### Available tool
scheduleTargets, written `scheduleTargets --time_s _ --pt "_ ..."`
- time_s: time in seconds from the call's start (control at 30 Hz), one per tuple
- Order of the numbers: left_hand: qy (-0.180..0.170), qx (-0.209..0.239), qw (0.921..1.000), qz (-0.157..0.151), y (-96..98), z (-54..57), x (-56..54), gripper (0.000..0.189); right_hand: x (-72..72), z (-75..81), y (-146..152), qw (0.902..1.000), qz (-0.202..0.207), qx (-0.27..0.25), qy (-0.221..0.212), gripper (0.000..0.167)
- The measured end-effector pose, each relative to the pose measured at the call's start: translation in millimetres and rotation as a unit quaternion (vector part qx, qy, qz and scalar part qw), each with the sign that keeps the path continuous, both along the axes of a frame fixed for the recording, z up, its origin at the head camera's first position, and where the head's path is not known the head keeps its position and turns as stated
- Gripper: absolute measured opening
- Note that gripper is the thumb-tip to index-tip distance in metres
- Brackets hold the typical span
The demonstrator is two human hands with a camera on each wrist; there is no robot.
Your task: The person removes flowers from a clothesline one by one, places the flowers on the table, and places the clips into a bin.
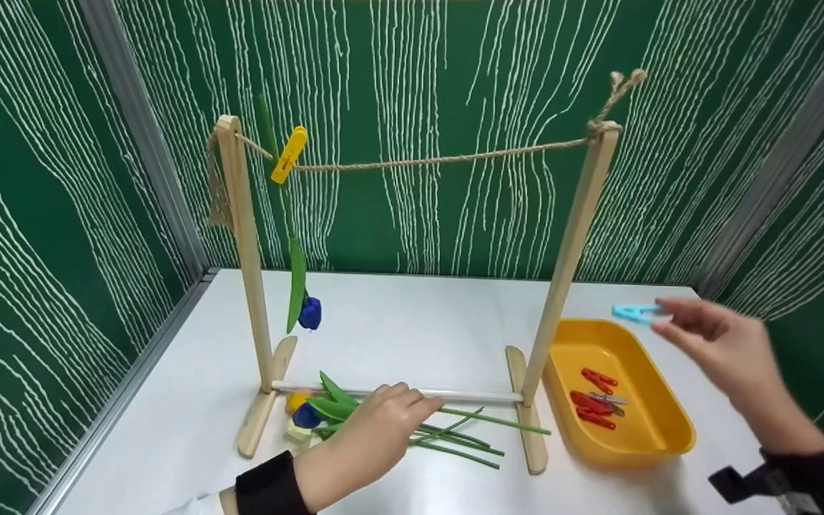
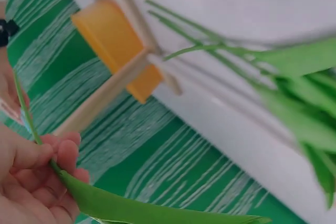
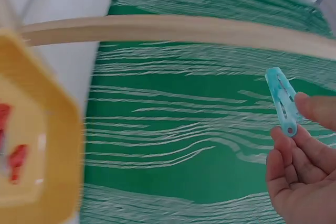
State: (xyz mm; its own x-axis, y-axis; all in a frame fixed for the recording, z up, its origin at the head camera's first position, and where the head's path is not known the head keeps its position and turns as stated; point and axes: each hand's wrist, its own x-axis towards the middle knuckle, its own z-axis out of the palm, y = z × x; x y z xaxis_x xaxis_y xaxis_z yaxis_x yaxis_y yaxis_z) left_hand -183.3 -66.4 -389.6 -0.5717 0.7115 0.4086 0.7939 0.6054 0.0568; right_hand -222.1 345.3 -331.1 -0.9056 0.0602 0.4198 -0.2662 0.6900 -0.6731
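My left hand (image 1: 376,422) pinches the green stem (image 2: 32,124) of a tulip between thumb and fingers, above several other tulips (image 1: 455,452) lying on the table. Which flower head belongs to that stem I cannot tell. Over at the right, my right hand (image 1: 727,350) holds a light blue clothespin (image 3: 282,100) by thumb and fingertips, raised above the yellow tray (image 1: 659,390). A blue tulip (image 1: 310,313) hangs head down from the rope (image 1: 440,160), clipped by a yellow clothespin (image 1: 289,155) near the left post.
The rope runs between two wooden posts, left (image 1: 247,257) and right (image 1: 569,265), on flat wooden feet. A pale bar (image 1: 469,395) joins them low down. Several red clothespins (image 1: 594,408) lie in the tray. Green walls (image 1: 412,214) with white lines stand around the white table (image 1: 412,315).
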Motion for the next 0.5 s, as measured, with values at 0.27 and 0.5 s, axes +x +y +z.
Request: scheduleTargets --time_s 0.27,0.5 --pt "-0.024 -0.053 0.9978 0.031 -9.2 -30.7 -13.4 0.036 -10.6 -79.5 20.4 0.9904 -0.046 0.023 -0.128 0.058" --pt "-0.040 -0.099 0.9926 0.057 -13.6 -48.5 -26.8 0.038 -19.4 -120.5 20.7 0.9814 -0.015 0.102 -0.162 0.052"
